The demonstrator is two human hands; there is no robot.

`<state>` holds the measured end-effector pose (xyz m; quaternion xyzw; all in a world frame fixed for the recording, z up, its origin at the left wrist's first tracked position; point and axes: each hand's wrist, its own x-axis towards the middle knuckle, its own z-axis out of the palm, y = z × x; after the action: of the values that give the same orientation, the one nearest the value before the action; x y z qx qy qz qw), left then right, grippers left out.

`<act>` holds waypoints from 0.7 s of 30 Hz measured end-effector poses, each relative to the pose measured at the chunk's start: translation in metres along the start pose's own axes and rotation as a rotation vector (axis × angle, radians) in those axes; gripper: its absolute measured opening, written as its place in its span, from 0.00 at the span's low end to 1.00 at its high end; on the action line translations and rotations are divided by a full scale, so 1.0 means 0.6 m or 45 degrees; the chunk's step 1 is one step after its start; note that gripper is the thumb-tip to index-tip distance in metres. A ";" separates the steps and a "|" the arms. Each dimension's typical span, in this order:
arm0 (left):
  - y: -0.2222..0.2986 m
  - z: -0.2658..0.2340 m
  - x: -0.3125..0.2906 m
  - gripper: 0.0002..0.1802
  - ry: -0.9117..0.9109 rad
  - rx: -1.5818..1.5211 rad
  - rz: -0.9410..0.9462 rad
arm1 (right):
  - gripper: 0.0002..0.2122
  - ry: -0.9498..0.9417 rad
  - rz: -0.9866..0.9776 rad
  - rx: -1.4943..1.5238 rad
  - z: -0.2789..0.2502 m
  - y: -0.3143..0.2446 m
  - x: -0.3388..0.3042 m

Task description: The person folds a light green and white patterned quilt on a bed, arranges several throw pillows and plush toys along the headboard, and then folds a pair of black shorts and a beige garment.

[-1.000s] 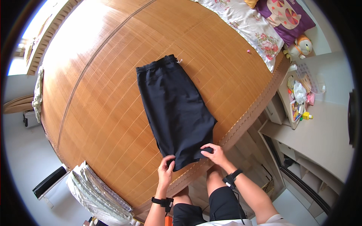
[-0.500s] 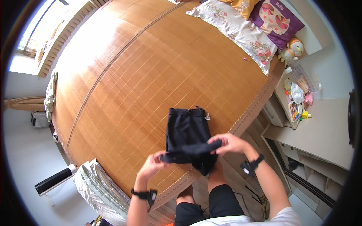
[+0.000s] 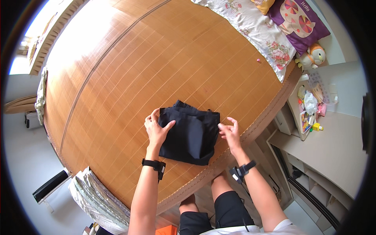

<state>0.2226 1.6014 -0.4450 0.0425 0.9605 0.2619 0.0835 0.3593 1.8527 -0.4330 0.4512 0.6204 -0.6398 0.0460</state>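
Folded black pants lie as a rough square on the woven bed mat, near its front edge. Gathered elastic waistband shows past the far side of the fold. My left hand is at the far left corner, its thumb on the cloth and its fingers spread along the left side. Beside the upper right edge is my right hand, fingers apart, the thumb tip at the cloth's edge. Neither hand appears to grip the fabric. Both wrists wear black straps with small dark devices.
A brown mat covers the bed. Folded bedding hangs at the near left. Floral fabric, a purple cushion and a plush toy lie far right. A cabinet with small items stands right.
The raised part of the pants has been laid onto the rest, making a compact square. Both hands have moved away from me and loosened; the view has shifted slightly.
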 end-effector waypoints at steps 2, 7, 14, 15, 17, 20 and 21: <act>-0.010 0.006 0.004 0.42 -0.143 -0.182 -0.048 | 0.48 -0.024 -0.250 -0.393 0.009 0.013 -0.026; 0.037 0.024 0.043 0.35 -0.529 -0.364 -0.307 | 0.59 -0.117 -0.209 -0.749 0.084 -0.030 -0.034; 0.134 -0.056 0.013 0.18 -0.729 -1.188 -0.511 | 0.25 -0.124 -0.403 -0.319 0.031 -0.030 0.062; 0.135 -0.091 -0.004 0.17 -0.675 -1.278 -0.453 | 0.27 -0.247 -0.552 -0.231 0.028 -0.057 0.052; 0.152 -0.170 -0.044 0.15 -0.598 -1.279 -0.455 | 0.27 -0.401 -0.655 -0.296 0.020 -0.141 0.009; 0.162 -0.266 -0.113 0.18 -0.336 -1.206 -0.371 | 0.27 -0.190 -0.853 -0.528 0.043 -0.235 -0.063; 0.160 -0.297 -0.137 0.18 -0.185 -1.153 -0.306 | 0.26 0.051 -1.046 -0.621 0.059 -0.273 -0.107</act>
<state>0.2742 1.5851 -0.2336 -0.0913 0.7394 0.6393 0.1902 0.2774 1.8281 -0.2753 0.1567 0.8803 -0.4320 -0.1182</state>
